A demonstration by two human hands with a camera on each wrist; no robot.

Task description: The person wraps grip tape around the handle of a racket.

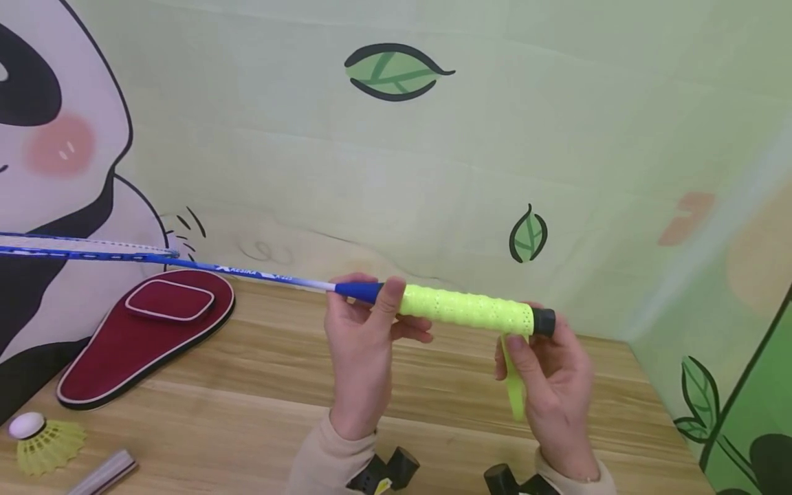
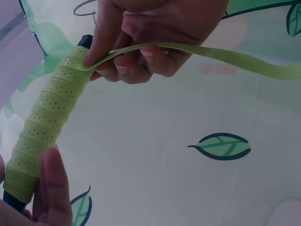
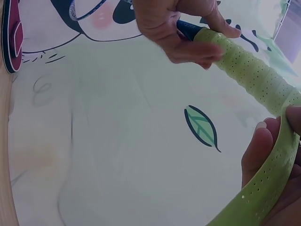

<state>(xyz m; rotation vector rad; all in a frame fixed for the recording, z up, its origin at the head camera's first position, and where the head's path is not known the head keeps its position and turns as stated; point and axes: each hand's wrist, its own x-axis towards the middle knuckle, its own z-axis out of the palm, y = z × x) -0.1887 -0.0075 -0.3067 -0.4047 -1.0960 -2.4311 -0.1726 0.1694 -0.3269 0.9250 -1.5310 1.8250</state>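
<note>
A blue badminton racket (image 1: 266, 276) is held level above the table, its head running out of the left edge of the head view. Perforated yellow-green grip tape (image 1: 464, 306) is wound in overlapping turns around the handle, and a black butt end (image 1: 544, 322) shows past it. My left hand (image 1: 361, 350) grips the racket at its blue cone, thumb against the front end of the tape. Near the butt, my right hand (image 1: 559, 385) pinches the tape against the handle. A loose tape strip (image 2: 225, 56) trails from those fingers in the left wrist view.
A dark red racket cover (image 1: 117, 344) lies at the table's back left. A yellow shuttlecock (image 1: 49, 443) and a silvery tube-like item (image 1: 105, 474), partly cut off, are at the front left. Behind the wooden table (image 1: 260, 399) hangs a printed backdrop (image 1: 278, 137).
</note>
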